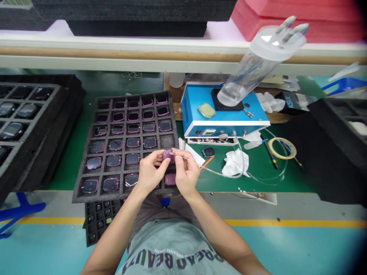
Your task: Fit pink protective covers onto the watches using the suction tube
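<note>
Both my hands meet over the near right part of a dark grey foam tray (82,187). My left hand (151,170) pinches a small purple watch case (167,154) between thumb and fingers. My right hand (186,170) closes on the right side of the same case, with the tip of a thin clear tube (210,170) at its fingers. That tip meets the case; whether it is plugged in, I cannot tell. Rows of purple-framed watch cases with dark screens (114,160) fill the tray's compartments. Another purple case (170,179) lies back up below my hands.
The tube runs to a blue tester box (197,103) bearing a clear cylinder (241,76). Crumpled tissue (235,162), a dark watch case (208,152), an orange stick (207,162) and a tape roll (282,148) lie rightward. Foam trays (57,114) stand left; a shelf (114,61) crosses behind.
</note>
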Motion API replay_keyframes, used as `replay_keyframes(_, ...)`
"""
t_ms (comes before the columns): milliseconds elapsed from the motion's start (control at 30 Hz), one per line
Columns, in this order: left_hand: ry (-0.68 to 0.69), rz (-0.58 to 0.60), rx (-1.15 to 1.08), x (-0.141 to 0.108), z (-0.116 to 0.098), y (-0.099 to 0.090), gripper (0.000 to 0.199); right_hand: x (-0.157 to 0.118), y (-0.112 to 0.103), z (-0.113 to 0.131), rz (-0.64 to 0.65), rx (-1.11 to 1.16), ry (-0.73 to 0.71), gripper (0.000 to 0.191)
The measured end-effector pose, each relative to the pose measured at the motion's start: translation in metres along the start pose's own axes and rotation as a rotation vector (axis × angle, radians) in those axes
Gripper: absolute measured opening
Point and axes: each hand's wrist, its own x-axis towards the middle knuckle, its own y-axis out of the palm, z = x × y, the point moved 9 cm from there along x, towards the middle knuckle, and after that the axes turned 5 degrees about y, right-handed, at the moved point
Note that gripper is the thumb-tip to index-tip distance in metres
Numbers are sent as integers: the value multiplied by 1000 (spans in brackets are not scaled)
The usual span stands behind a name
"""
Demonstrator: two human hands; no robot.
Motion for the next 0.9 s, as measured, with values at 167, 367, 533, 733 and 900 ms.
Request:
replay_keyframes(167, -1, 6, 9, 1, -2, -1, 26, 0, 1, 0, 1, 6, -2, 17)
replay_keyframes(367, -11, -1, 34, 1, -2, -3, 26, 2, 3, -1, 11, 32, 7, 16)
replay_keyframes(533, -30, 3, 32, 1, -1, -3, 27, 3, 3, 0, 15, 38, 22, 17)
replay_keyframes(733, -54, 7, 36, 1, 2, -3, 31, 2, 4, -2, 29, 54, 54, 17)
replay_keyframes(900, -54, 8, 32, 2, 3, -2, 32, 2, 5, -6, 36, 76, 55, 17)
